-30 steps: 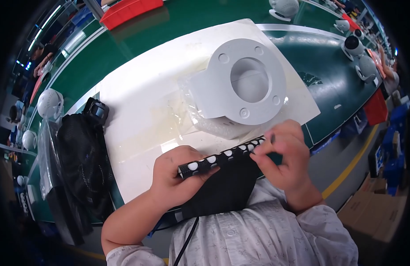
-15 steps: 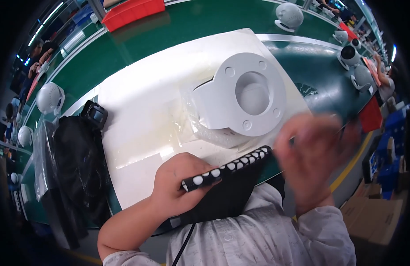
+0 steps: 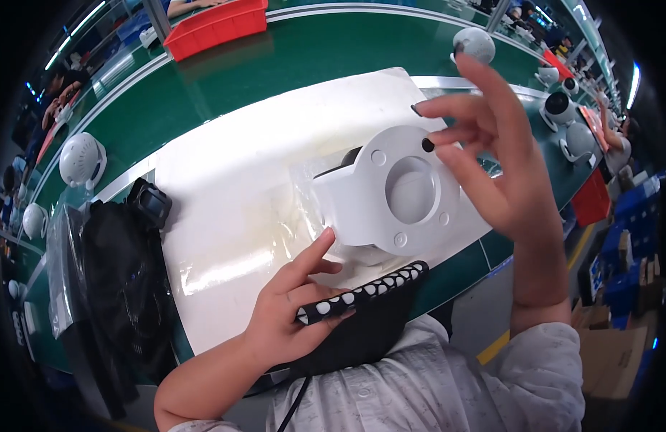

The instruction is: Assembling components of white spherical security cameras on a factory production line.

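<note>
My left hand (image 3: 286, 317) grips a black sheet (image 3: 376, 327) whose bent-over edge shows rows of white round spots; its index finger stretches toward the white device. That device (image 3: 354, 205) lies on a bubble-wrap-like clear wrapping, its round base facing up, with a large central opening and small round recesses around it. My right hand (image 3: 502, 155) is over the base's right side, thumb and a finger closing at a small black round pad (image 3: 428, 145) near the upper right recess. Dark spots also show on other right fingertips; whether pads or nails, I cannot tell.
A white board (image 3: 225, 173) covers part of the green bench (image 3: 333, 43). At left are a black bag (image 3: 124, 266) and a small black camera-like device (image 3: 151, 203). A red bin (image 3: 217, 29) stands at the back. Further white devices (image 3: 82, 160) stand around; people work beyond.
My right hand has moved up and left from beside the sheet to the device's base. The left index finger has stretched out toward the device. The whole view has shifted slightly.
</note>
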`<state>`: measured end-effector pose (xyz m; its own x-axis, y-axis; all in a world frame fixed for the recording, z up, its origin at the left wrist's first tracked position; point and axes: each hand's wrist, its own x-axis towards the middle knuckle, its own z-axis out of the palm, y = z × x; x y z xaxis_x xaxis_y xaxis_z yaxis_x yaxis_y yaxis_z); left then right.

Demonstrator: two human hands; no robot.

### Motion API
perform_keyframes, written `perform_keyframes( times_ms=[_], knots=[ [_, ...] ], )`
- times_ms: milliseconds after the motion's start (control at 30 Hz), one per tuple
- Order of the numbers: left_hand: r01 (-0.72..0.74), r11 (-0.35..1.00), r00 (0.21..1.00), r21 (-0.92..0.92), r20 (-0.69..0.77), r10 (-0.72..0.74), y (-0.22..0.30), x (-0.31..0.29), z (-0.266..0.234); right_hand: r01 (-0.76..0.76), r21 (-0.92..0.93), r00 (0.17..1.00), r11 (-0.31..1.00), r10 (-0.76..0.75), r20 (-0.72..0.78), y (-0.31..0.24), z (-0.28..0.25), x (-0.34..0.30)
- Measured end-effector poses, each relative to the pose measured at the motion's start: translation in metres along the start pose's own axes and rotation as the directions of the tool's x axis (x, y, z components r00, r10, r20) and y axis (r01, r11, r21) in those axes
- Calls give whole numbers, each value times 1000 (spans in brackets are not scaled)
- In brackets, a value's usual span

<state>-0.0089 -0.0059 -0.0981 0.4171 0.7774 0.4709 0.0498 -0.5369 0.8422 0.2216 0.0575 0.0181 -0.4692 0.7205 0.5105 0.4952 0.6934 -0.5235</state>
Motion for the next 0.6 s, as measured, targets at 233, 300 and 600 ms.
perform_keyframes(
  times_ms=[233, 300, 600],
  knots=[
    [0, 1000, 1000, -18, -4, 0, 1, 3, 2, 122, -317, 988, 940, -144, -47, -22, -3, 0],
    [-13, 1000, 1000, -5, -1, 13, 0, 3, 1, 204, -196, 963, 959, -232, -135, -9, 0, 13],
    [1, 1000, 1000, 2, 20, -1, -3, -1, -2, -185, 235, 981, 954, 162, 110, -11, 23, 15]
  ],
)
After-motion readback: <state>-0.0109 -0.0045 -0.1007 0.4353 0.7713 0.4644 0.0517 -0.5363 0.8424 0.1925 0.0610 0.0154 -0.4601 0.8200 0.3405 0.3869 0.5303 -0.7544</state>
